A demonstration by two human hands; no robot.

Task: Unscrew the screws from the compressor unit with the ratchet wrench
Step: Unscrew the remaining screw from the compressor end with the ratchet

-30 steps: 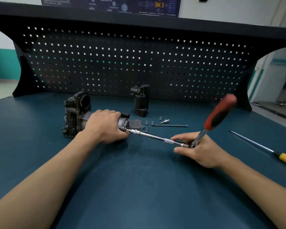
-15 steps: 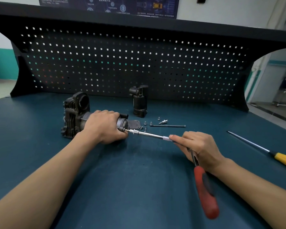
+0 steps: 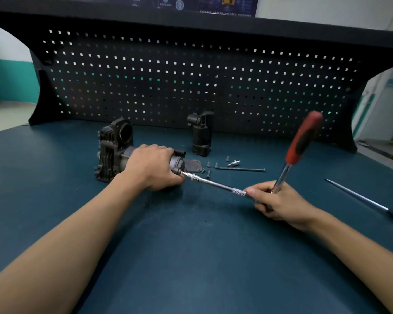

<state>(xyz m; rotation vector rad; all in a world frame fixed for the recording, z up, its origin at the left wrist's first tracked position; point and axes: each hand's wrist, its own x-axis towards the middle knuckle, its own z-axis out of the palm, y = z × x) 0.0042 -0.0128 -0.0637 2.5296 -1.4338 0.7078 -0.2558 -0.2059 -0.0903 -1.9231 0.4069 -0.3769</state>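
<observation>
The dark grey compressor unit lies on its side on the blue bench. My left hand grips its cylindrical body and holds it down. A ratchet wrench with a red and black handle points up and away. Its long silver extension bar runs left to a screw on the unit's right end. My right hand holds the wrench at its head, fingers curled round the shaft and the knurled end of the bar.
Several loose screws, a small fitting and a long thin bolt lie behind the bar. A black cylinder part stands near the pegboard. A yellow-handled screwdriver lies at the right edge.
The wrench handle swung from pointing up, down toward me, and back up again. My left hand stayed on the compressor unit.
</observation>
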